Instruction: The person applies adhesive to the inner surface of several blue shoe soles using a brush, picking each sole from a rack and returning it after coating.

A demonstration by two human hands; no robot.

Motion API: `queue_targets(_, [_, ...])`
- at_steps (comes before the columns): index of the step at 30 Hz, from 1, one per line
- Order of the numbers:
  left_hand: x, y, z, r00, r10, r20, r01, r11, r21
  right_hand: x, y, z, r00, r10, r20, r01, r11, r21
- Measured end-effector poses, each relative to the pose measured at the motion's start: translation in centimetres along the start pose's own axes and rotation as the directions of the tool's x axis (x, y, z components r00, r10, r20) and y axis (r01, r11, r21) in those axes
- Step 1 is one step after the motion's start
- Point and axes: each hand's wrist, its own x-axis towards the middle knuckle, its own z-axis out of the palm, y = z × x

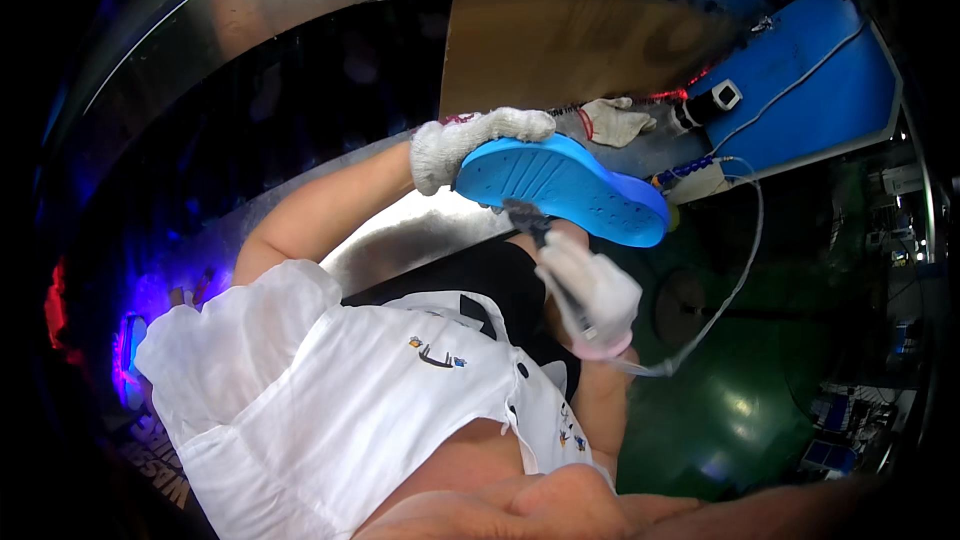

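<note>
we grip a blue sole (562,190) in our gloved left hand (475,143); our gloved right hand (592,288) holds a dark-tipped tool (527,217) by its edge, another glove (618,124) beyond.

A grey glove (618,124) with a red cuff edge lies below a brown board (560,50), near a black, white-ended cylinder (703,108), perhaps a lamp, with a blue panel (830,105) and green floor (700,430) rightward.

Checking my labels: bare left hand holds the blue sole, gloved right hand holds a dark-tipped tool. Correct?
One error: the left hand is gloved, not bare, as the head view shows. It holds the blue sole; the gloved right hand holds a dark-tipped tool.
</note>
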Motion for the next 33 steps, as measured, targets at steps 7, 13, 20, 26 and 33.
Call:
queue_targets(7, [-1.9, 2.8, 0.4, 0.997, -0.023, -0.072, 0.035, 0.985, 0.17, 1.0, 1.0, 0.2, 0.985, -0.018, -0.172, 0.018, 1.0, -0.002])
queue_targets(13, [-2.7, 3.0, -0.7, 0.997, 0.043, -0.067, -0.041, 0.999, 0.018, 0.6, 1.0, -0.4, 0.963, -0.013, -0.271, 0.029, 0.998, 0.055])
queue_targets(20, [-2.9, 3.7, -2.1, 0.996, -0.03, -0.088, 0.033, 0.999, 0.04, 0.9, 0.5, -1.8, 0.965, 0.021, -0.261, -0.001, 0.997, 0.078])
queue_targets(26, [-4.1, 3.2, -3.6, 0.996, 0.027, -0.08, -0.024, 0.999, 0.047, 1.5, 1.0, -1.5, 0.934, -0.06, -0.352, 0.066, 0.998, 0.005])
queue_targets(33, [-8.9, 3.7, -4.1, 0.924, 0.372, -0.093, -0.382, 0.88, -0.28, 1.3, -0.3, -1.1, 0.968, -0.083, -0.238, 0.143, 0.959, 0.245])
